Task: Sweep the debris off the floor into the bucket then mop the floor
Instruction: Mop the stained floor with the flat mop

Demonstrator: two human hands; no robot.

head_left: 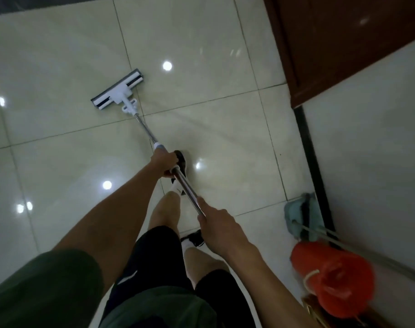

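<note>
Your green sleeves (43, 287) and black shorts (154, 261) fill the bottom of the view, with both bare arms reaching forward over your knees. Your right hand (217, 227) is the nearer one: its fingers are curled round the upper end of the metal mop handle (186, 189), thumb lying along the shaft. Further down the same shaft, your left hand (165, 163) grips it just below the pale blue collar (159, 146), fingers wrapped tightly around it. Beneath that hand your front foot, in a black shoe (181, 162) with a white sock, stands on the glossy cream floor tiles (213, 129); the other shoe sits close under your right wrist.

Off to your right, against the white wall (372, 143), the orange bucket (332, 278) stands on the floor with a teal dustpan (296, 214) just beyond it and a second long pole (358, 249) leaning across both.

Ahead and to the left, the handle slopes down to the flat white mop head (117, 89), which lies on the tiles, set at a slant across a grout line. Ceiling lights reflect as bright spots in the floor. At the far right, a dark brown wooden door (339, 43) meets the wall.
</note>
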